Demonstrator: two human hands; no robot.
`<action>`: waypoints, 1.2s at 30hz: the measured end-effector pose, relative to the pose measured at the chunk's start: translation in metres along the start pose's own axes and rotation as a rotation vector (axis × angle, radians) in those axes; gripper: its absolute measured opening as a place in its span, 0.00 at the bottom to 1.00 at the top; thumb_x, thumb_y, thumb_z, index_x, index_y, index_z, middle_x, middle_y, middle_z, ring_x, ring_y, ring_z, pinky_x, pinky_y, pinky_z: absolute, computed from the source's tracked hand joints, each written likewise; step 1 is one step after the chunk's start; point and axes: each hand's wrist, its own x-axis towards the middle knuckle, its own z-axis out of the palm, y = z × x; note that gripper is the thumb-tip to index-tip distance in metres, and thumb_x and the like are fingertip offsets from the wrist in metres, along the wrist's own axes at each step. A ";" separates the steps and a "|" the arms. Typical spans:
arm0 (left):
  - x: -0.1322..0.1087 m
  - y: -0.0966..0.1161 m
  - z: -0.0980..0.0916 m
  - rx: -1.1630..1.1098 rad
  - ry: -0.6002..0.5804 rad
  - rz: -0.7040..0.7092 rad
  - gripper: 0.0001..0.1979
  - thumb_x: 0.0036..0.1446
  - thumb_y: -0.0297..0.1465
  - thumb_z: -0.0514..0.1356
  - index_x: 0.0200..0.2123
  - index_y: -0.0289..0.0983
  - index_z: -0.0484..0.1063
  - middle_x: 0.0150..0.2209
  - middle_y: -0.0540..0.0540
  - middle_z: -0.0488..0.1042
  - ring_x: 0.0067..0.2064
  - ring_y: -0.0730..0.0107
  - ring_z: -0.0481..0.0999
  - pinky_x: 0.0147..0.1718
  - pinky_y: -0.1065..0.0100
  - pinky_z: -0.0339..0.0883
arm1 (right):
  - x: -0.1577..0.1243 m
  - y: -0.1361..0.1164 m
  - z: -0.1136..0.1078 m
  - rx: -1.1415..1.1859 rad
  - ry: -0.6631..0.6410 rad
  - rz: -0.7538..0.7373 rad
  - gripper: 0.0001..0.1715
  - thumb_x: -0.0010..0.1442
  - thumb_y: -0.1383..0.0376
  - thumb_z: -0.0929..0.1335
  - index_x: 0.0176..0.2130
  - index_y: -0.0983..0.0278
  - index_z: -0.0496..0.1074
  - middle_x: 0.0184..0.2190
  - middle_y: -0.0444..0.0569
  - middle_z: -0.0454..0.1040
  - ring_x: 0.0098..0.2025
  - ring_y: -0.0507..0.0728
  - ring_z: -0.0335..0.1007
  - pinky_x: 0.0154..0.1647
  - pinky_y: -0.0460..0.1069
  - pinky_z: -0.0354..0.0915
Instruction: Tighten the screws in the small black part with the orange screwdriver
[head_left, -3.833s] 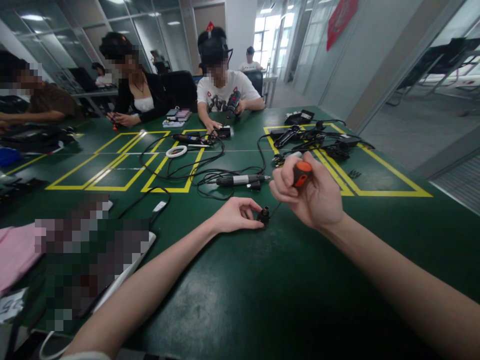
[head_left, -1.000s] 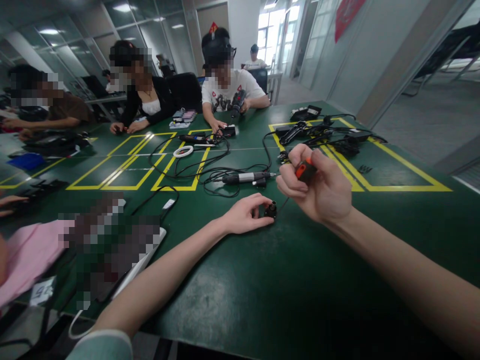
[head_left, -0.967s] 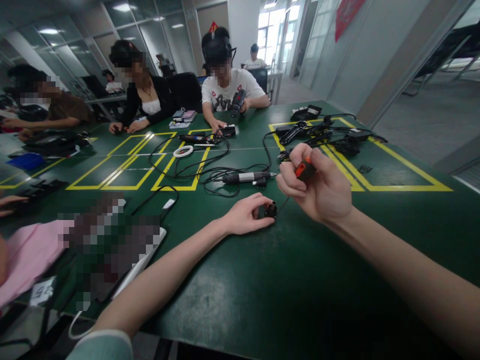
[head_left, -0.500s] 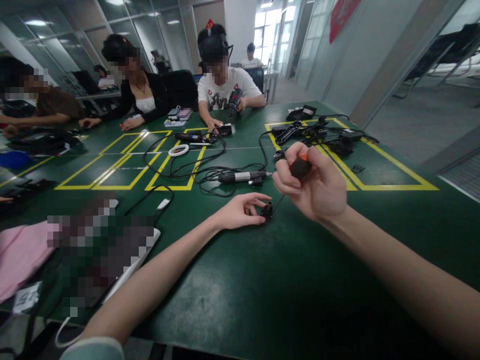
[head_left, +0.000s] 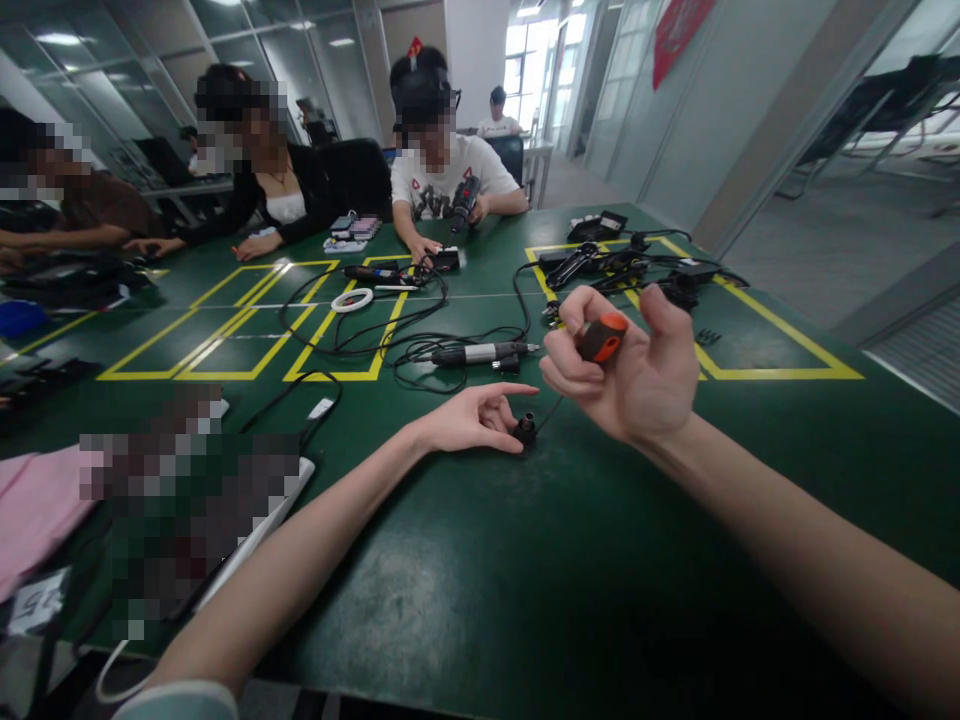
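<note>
My left hand [head_left: 480, 420] rests on the green table. Its thumb and bent fingers hold a small black cylindrical part [head_left: 526, 430] with a round open top, while the index finger stretches out above it. My right hand [head_left: 622, 370] is wrapped round the black and orange handle of a screwdriver [head_left: 604, 338], with the thumb raised off the handle. The thin shaft slants down and left to the side of the black part; its tip is too small to make out.
Beyond my hands lies a grey and black electric screwdriver [head_left: 480, 354] among looped cables. A white ring [head_left: 352, 300] and a small spring [head_left: 708, 337] lie on the table [head_left: 465, 580]. Black devices [head_left: 577, 265] crowd the far right. A co-worker [head_left: 457, 180] sits opposite, holding a power tool.
The thumb of my right hand has lifted away from the screwdriver handle, and more of its orange end shows. My left hand still holds the black part. The view has shifted slightly.
</note>
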 end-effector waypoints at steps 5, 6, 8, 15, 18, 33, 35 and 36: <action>0.001 -0.002 0.000 0.032 0.000 0.081 0.35 0.44 0.26 0.71 0.58 0.37 0.72 0.47 0.44 0.78 0.33 0.78 0.74 0.39 0.69 0.69 | 0.001 0.003 0.004 -0.017 0.026 -0.017 0.22 0.61 0.48 0.73 0.30 0.59 0.64 0.18 0.36 0.57 0.18 0.48 0.44 0.19 0.46 0.45; 0.001 -0.002 0.001 0.071 0.013 0.099 0.32 0.44 0.26 0.71 0.55 0.36 0.73 0.45 0.45 0.78 0.34 0.78 0.74 0.39 0.69 0.68 | 0.002 0.003 0.005 -0.024 0.034 -0.020 0.23 0.62 0.48 0.72 0.29 0.60 0.64 0.19 0.37 0.59 0.18 0.48 0.46 0.18 0.46 0.46; 0.001 -0.002 0.004 0.152 0.066 0.121 0.26 0.43 0.29 0.73 0.48 0.34 0.75 0.39 0.47 0.77 0.35 0.76 0.73 0.38 0.70 0.67 | 0.003 0.003 0.007 -0.035 0.042 -0.014 0.26 0.63 0.47 0.71 0.26 0.61 0.64 0.20 0.39 0.60 0.18 0.48 0.48 0.18 0.46 0.47; 0.000 -0.005 0.011 0.230 0.145 0.132 0.22 0.45 0.37 0.75 0.41 0.33 0.76 0.30 0.52 0.73 0.32 0.76 0.70 0.33 0.71 0.63 | 0.001 0.004 0.002 0.006 0.056 0.042 0.29 0.63 0.41 0.69 0.27 0.60 0.63 0.16 0.36 0.52 0.17 0.48 0.42 0.17 0.45 0.45; 0.000 -0.007 0.011 0.295 0.145 0.164 0.20 0.49 0.36 0.72 0.44 0.32 0.77 0.30 0.52 0.72 0.32 0.76 0.70 0.34 0.71 0.64 | 0.001 0.004 0.002 0.002 0.067 -0.004 0.25 0.62 0.44 0.72 0.30 0.60 0.65 0.17 0.36 0.56 0.17 0.48 0.45 0.18 0.45 0.47; -0.004 -0.002 0.017 0.528 0.188 0.263 0.19 0.53 0.37 0.70 0.47 0.36 0.76 0.41 0.46 0.78 0.40 0.68 0.75 0.41 0.67 0.69 | 0.001 0.004 0.007 -0.012 0.052 -0.001 0.27 0.62 0.45 0.72 0.27 0.59 0.63 0.16 0.36 0.54 0.17 0.49 0.45 0.18 0.46 0.47; -0.004 -0.002 0.018 0.575 0.179 0.294 0.19 0.54 0.36 0.68 0.47 0.35 0.76 0.42 0.45 0.78 0.42 0.66 0.75 0.44 0.65 0.69 | 0.001 0.003 0.008 -0.030 0.047 0.022 0.30 0.64 0.43 0.70 0.24 0.60 0.62 0.16 0.38 0.55 0.17 0.49 0.46 0.18 0.46 0.47; -0.004 -0.002 0.018 0.596 0.176 0.308 0.18 0.54 0.35 0.68 0.47 0.35 0.76 0.42 0.45 0.77 0.43 0.65 0.74 0.45 0.65 0.68 | 0.002 0.003 0.008 -0.036 0.035 0.036 0.31 0.65 0.42 0.69 0.23 0.60 0.62 0.16 0.38 0.55 0.17 0.49 0.45 0.18 0.47 0.47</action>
